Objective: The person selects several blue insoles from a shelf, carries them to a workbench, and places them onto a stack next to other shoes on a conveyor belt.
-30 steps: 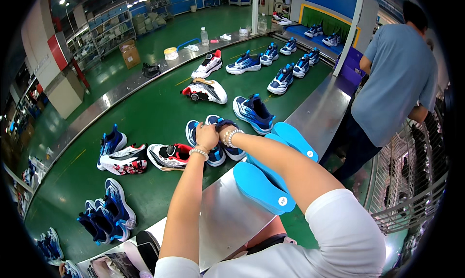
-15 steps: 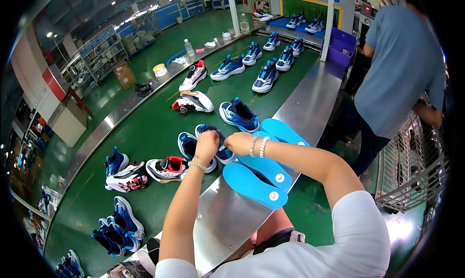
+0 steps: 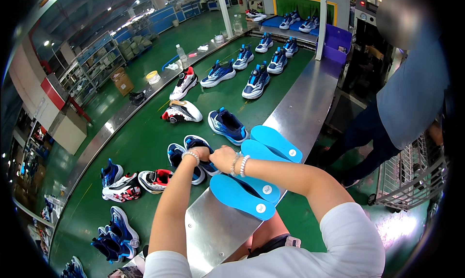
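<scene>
My left hand (image 3: pixel 201 154) and my right hand (image 3: pixel 221 158) meet over a dark blue and white sneaker (image 3: pixel 194 141), knuckles up. Both hands are closed, their fingers curled together at the shoe's opening; what they pinch is hidden beneath them. Just left stands a matching blue sneaker (image 3: pixel 176 154), partly behind my left wrist. Several bright blue insoles with round white stickers lie by my right forearm on the metal edge: a near insole (image 3: pixel 237 196), another partly under my arm (image 3: pixel 261 188), and a far insole (image 3: pixel 276 141). Beyond my hands sits another blue sneaker (image 3: pixel 226 127).
The green conveyor belt (image 3: pixel 145 137) carries more blue sneakers (image 3: pixel 255 81) and white, red and black sneakers (image 3: pixel 155 180). A metal ledge (image 3: pixel 290 106) runs along my side. At right are a co-worker (image 3: pixel 411 94) and a wire cart (image 3: pixel 411 176). A purple bin (image 3: pixel 334 44) stands far right.
The view has shifted, moving the shoes and insoles slightly left in the picture. My hands have drawn closer together over the sneaker. The co-worker has moved right and bent lower.
</scene>
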Demonstrator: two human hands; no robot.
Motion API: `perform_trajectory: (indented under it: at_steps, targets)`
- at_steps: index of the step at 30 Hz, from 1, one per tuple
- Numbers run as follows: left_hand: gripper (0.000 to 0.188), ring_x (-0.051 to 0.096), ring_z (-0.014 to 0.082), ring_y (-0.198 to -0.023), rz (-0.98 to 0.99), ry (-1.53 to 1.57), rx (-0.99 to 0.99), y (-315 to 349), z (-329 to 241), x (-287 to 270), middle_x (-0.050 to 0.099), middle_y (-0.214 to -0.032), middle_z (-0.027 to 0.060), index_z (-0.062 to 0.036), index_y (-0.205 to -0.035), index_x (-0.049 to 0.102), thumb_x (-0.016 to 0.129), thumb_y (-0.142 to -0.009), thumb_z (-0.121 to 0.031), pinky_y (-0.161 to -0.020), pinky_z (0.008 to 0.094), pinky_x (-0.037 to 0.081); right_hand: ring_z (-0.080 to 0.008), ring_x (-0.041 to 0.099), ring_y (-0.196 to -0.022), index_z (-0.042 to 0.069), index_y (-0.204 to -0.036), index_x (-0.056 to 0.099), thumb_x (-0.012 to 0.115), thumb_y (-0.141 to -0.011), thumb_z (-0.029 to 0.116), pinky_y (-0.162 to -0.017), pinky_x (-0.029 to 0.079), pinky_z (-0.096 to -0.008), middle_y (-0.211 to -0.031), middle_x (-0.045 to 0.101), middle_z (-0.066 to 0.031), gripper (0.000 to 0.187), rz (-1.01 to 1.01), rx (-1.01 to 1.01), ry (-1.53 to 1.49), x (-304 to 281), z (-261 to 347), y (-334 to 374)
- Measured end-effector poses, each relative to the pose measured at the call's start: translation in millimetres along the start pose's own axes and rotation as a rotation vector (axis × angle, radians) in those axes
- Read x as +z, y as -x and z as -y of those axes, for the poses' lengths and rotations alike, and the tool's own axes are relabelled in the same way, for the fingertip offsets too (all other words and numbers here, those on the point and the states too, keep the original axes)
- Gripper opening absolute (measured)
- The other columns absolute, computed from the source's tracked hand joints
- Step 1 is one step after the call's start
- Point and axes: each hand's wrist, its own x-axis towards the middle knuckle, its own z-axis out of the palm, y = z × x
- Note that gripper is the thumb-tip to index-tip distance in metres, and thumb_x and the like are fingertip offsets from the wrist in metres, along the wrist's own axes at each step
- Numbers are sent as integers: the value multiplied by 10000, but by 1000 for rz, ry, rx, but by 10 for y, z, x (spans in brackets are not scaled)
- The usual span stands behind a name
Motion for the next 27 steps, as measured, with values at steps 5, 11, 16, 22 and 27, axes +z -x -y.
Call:
perform_trajectory:
  at_steps: [5, 11, 16, 22, 27]
  targets:
    - [122, 565, 315, -676, -562, 140, -196, 659, -833, -479, 577, -728, 180, 4, -760, 600, 549, -692, -84, -636, 386, 471, -325, 585, -739, 61, -812, 616, 567, -717, 245, -699, 456, -413, -755, 613, -155, 213, 168, 43, -205, -154, -285, -6]
    - [372, 404, 284, -1075, -1076, -143, -599, 617, -1098, -108, 400, -1187, 161, 71, -1104, 434, 424, -749, -40, -858, 312, 404, -297, 568, -866, 19, -987, 574, 525, -783, 242, -761, 443, -370, -908, 604, -156, 307, -106, -53, -605, -713, -241, 732]
    - [301, 475, 294, -1011, -942, -118, -611, 629, -1038, -155, 436, -1167, 170, 29, -1023, 527, 443, -755, -80, -824, 332, 421, -202, 599, -743, -13, -934, 580, 484, -837, 139, -662, 451, -277, -807, 625, -118, 205, -304, 258, -943, -961, -14, 1811]
    - [216, 502, 318, -982, -1347, 504, -200, 1134, -1621, -71, 548, -1000, 178, 1, -974, 556, 500, -783, -83, -858, 349, 388, -98, 512, -504, -25, -824, 556, 415, -871, 107, -492, 401, -219, -546, 546, -59, 199, -800, 812, -1122, -139, 327, 2728]
    - [262, 434, 296, -1059, -1815, 494, -547, 1332, -2051, 667, 483, -1106, 125, -27, -1036, 520, 507, -775, -40, -923, 362, 320, -74, 487, -481, -18, -845, 568, 434, -861, 94, -480, 400, -206, -530, 531, -32, 175, -493, 742, -1218, 432, 940, 2948]
